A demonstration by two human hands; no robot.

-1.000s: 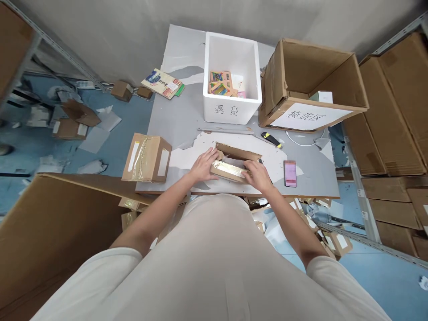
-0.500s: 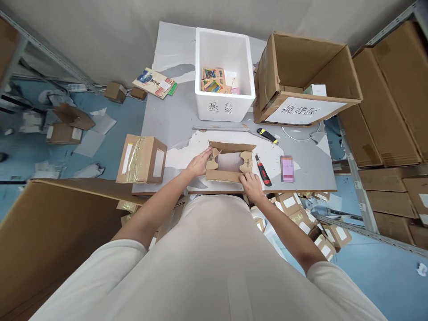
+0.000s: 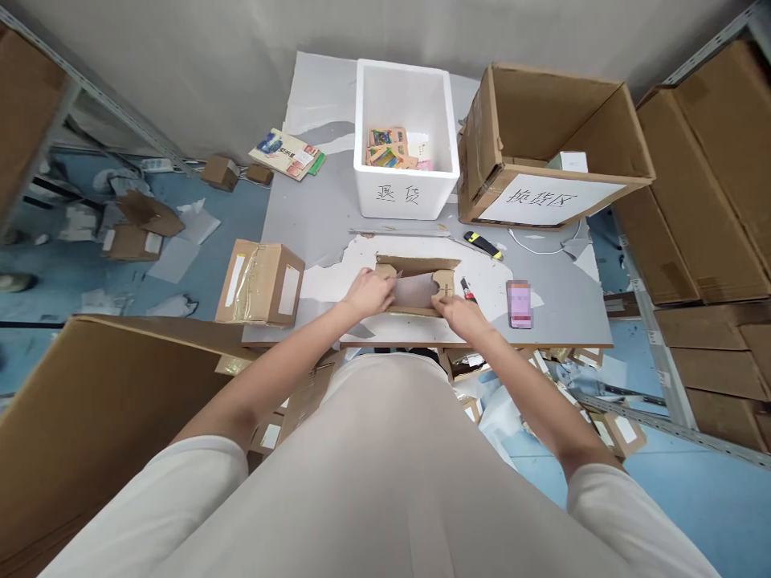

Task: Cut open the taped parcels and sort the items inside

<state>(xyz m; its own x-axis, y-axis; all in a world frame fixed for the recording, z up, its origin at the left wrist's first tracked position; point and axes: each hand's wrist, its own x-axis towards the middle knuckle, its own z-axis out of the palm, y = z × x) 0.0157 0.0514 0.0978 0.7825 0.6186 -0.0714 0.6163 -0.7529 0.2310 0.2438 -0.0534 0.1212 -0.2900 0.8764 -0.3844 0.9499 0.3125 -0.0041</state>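
Note:
An opened small cardboard box (image 3: 418, 263) lies on the table near its front edge, with a whitish sheet (image 3: 417, 292) inside. My left hand (image 3: 372, 293) is over the box's left end, fingers curled and pinching at the flap there; the fingertips are partly hidden. At the front right corner, my right hand (image 3: 463, 315) pinches the box by its right flap (image 3: 444, 282). Just beyond that hand lies a red and black utility knife (image 3: 467, 287), its handle partly covered. Further back is a yellow and black utility knife (image 3: 483, 245).
A taped carton (image 3: 260, 281) stands at left, a phone (image 3: 519, 305) at right. Behind are a white foam box (image 3: 406, 197) holding colourful packets, a large open carton (image 3: 482, 181) and some booklets (image 3: 286, 154). A big open carton (image 3: 120, 417) stands left of the table.
My left hand has moved right, over the left flap. My right hand has shifted from the front flap to the right corner, covering part of the red knife. The front flap now barely shows.

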